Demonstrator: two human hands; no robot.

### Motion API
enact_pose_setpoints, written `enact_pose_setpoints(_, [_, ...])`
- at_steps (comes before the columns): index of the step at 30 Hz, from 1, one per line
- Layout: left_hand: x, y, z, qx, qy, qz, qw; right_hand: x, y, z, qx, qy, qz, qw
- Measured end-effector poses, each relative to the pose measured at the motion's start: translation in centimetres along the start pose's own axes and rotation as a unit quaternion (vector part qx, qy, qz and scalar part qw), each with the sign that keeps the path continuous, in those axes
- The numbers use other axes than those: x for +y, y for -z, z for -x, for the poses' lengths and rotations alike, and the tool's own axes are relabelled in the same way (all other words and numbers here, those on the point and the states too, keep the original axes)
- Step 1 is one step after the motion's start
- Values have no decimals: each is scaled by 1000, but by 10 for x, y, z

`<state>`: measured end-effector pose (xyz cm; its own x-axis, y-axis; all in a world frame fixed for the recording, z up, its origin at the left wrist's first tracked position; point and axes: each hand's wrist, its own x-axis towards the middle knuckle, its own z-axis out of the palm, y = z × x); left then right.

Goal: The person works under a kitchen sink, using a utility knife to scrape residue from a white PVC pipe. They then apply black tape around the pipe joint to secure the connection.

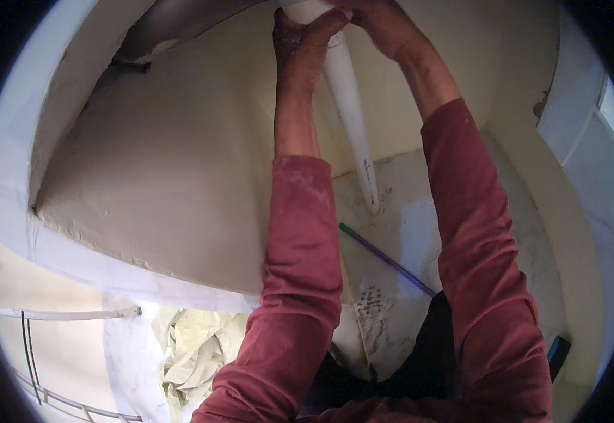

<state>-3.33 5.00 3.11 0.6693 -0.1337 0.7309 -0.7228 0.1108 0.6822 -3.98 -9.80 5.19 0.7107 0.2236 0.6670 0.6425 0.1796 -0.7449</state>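
Observation:
Overhead, at the top edge of the head view, my left hand (298,44) wraps its fingers and thumb round a white plastic pipe (350,106). A wider white piece (307,10) shows between the hands at the pipe's upper end, partly cut off by the frame. My right hand (384,27) closes on the same upper part from the other side; some of its fingers lie beyond the frame. The pipe slants down between my forearms, and its lower tip comes down near the stained marble floor (420,225). Whitish dust marks my left hand and sleeve.
A purple stick with a green end (389,262) lies on the floor near my dark-clothed legs. A thick grey pipe (180,27) crosses the upper left. Crumpled pale sheeting (198,345) and a metal rail (74,314) are lower left. Pale walls close in around me.

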Motion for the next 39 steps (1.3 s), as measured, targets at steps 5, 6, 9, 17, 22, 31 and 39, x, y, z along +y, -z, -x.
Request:
enact_pose_setpoints(5, [5, -11, 3, 26, 9, 33, 999, 30, 31, 22, 281, -59, 79, 954])
enact_pose_setpoints(6, [-8, -3, -3, 7, 18, 19, 1000, 28, 19, 24, 230, -58, 102, 966])
enact_pose_setpoints(9, [-5, 1, 1, -24, 26, 10, 999, -21, -26, 31, 133, -64, 147, 978])
enact_pose_setpoints(17, [-2, -10, -7, -30, 17, 29, 999, -6, 31, 11, 208, -67, 81, 972])
enact_pose_setpoints(22, [-10, -1, -3, -12, -4, 24, 1000, -8, 8, 45, 202, -143, 152, 957])
enact_pose_setpoints(31, [-12, 2, -5, -22, -9, -49, 999, -23, -53, 5, 202, 47, 208, 956])
enact_pose_setpoints(39, [-21, 0, -9, -52, -24, 65, 996, -12, 3, -6, -48, 25, -57, 997])
